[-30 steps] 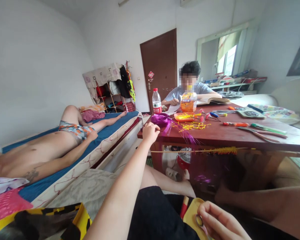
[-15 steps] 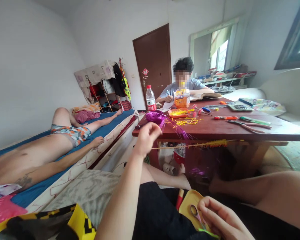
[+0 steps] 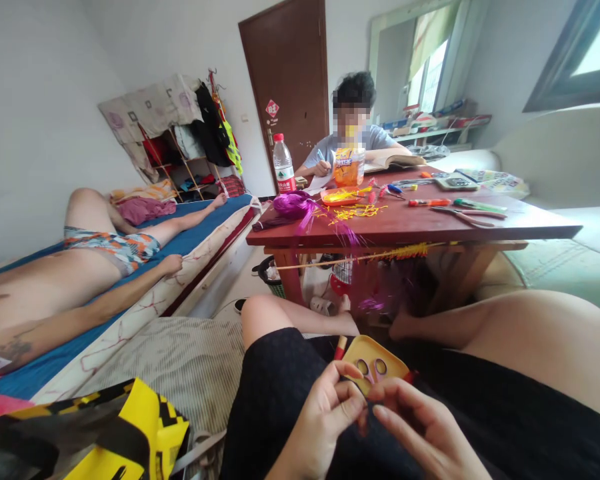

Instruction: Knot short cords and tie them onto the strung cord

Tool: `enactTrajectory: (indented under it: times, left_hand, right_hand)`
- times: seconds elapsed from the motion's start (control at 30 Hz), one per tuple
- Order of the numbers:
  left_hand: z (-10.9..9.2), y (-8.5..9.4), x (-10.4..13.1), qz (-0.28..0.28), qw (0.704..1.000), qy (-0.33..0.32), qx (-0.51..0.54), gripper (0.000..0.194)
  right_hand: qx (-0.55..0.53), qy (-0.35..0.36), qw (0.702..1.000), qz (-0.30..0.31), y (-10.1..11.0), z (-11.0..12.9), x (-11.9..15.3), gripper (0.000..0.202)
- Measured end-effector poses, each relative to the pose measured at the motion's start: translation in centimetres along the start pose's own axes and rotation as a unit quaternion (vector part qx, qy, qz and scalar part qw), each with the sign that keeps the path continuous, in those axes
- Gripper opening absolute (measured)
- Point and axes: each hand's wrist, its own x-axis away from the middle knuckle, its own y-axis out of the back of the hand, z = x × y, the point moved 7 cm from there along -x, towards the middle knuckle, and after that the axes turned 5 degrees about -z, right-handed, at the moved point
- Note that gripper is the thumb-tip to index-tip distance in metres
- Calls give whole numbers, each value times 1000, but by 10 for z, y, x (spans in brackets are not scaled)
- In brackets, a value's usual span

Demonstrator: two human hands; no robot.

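Observation:
My left hand is over my lap, thumb and fingertips pinched together. Close beside it on the right, my right hand has its thumb and fingers bent in a pinch too. Whatever sits between the fingertips is too small to make out. Just behind both hands, a yellow tray rests on my lap, holding scissors with pinkish handles. A red stick-like object with a tan end lies at the tray's left side.
Ahead stands a red-brown table bearing a purple strand bundle, yellow pieces, pliers and a bottle. A thin stick with yellow bits runs along its front edge. One person sits behind it; another lies on the bed.
My left hand has come back from near the table's front edge to my lap, beside my right hand. My right hand has shifted slightly left and up. The view has tilted down.

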Motion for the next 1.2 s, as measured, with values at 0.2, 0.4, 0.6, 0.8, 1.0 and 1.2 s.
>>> enactTrajectory:
  times: [0.2, 0.4, 0.6, 0.8, 1.0, 1.2]
  left_hand:
    - [4, -2, 5, -6, 989, 14, -148, 30]
    - [5, 8, 3, -55, 991, 22, -120, 27]
    - [10, 10, 2, -57, 997, 41, -19, 24]
    - [-5, 17, 4, -129, 988, -40, -75, 24]
    - [-23, 8, 6, -113, 959, -142, -216, 22]
    - [-22, 6, 7, -116, 943, -153, -272, 26]
  right_hand:
    - [114, 33, 993, -12, 3, -3, 2, 22]
    - [127, 72, 983, -107, 20, -10, 16, 34]
    - [84, 53, 986, -132, 16, -5, 21, 32]
    - [202, 69, 977, -24, -4, 7, 8, 31]
    - [228, 82, 970, -5, -9, 0, 7, 31]
    - [195, 103, 974, -43, -5, 5, 7, 23]
